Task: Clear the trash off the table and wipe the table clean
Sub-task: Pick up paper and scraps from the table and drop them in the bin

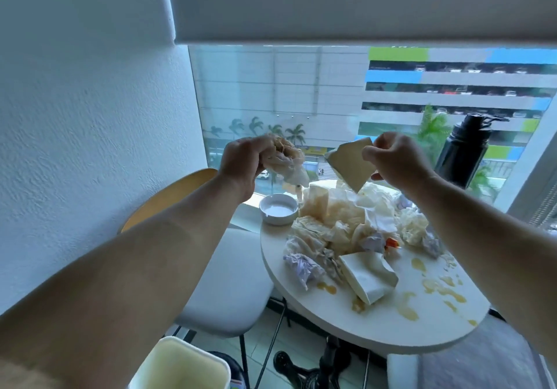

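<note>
Clearing looked barely started: left hand (241,162) gripped a crumpled wrapper (289,159), right hand (391,159) pinched a stiff paper scrap (346,162), apart above the table's (422,337) far edge; trash heap (346,223) and yellow smears (437,289) lay uncleared.

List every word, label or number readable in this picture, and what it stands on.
No text can be read.
The black bottle shows no label; the card piece in the right hand and the box on the table look blank; any signs on the building outside are too blurred.
</note>
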